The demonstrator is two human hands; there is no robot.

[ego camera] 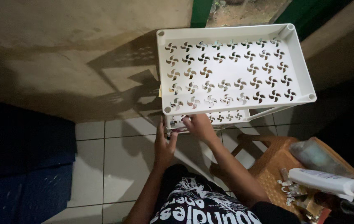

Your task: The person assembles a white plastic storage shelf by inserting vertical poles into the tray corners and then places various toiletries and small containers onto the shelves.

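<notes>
- The white plastic shelf rack [231, 68] fills the upper middle of the head view, standing on the white tiled floor [114, 166] against a dull plastered wall [61, 49]; its top tray is bare and pierced all over with pinwheel-shaped cut-outs.
- A lower tier [227, 117] of the same rack shows just under the top tray's near edge, and both hands are at it, so the step in hand looks like fitting or steadying this lower shelf at the near-left corner.
- A brown woven stool [274, 166] stands to the right, near the rack, bearing a white squeeze bottle [330, 182] lying on its side, a dark pouch [316, 157] and some small items too dim to identify.
- The right hand [200, 126] lies on the lower tier's front edge with fingers curled over it; the hold seems narrow, though whether it truly clasps the rim I cannot tell.
- The left hand [163, 145] is flat and spread, fingers straight, pressed against the near-left corner post, holding nothing.
- As a judgement, the next move calls for keeping the corner steady with the flat hand while the other works the tier's edge squarely, without tilting the rack.
</notes>
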